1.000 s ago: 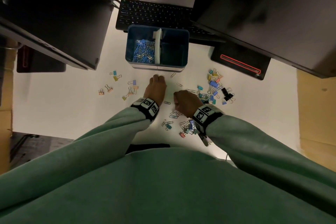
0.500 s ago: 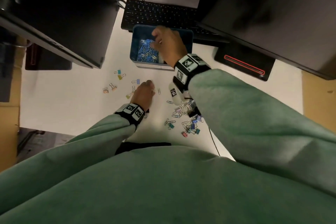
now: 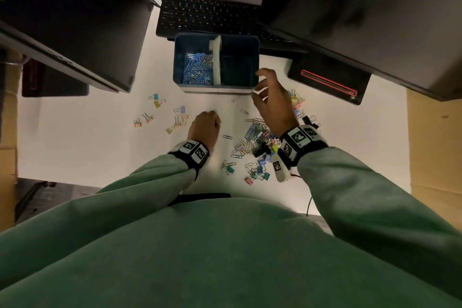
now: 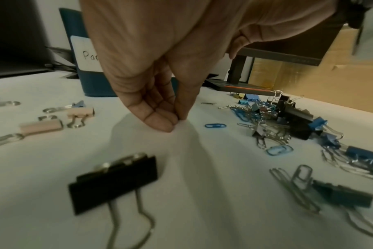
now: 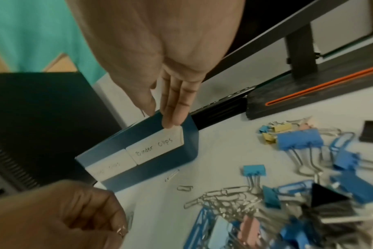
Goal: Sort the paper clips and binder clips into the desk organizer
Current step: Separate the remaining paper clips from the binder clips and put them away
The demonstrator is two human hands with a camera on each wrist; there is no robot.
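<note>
The blue desk organizer stands mid-desk; its left compartment holds paper clips, and the right one looks dark. My right hand hovers open at its front right corner, holding nothing; its straight fingers sit by the "Binder Clips" label. My left hand is down on the desk, fingertips pinched on a small paper clip that is barely visible. A mixed pile of paper and binder clips lies under my right wrist. Several pastel binder clips lie to the left.
A black keyboard sits behind the organizer, between two dark monitors. A monitor base with a red stripe is at right. A black binder clip and a blue paper clip lie near my left hand.
My right hand rose from the pile, reached over the organizer's paper clip compartment, then drew back open to its front right corner. My left hand stayed low and shifted slightly on the desk.
</note>
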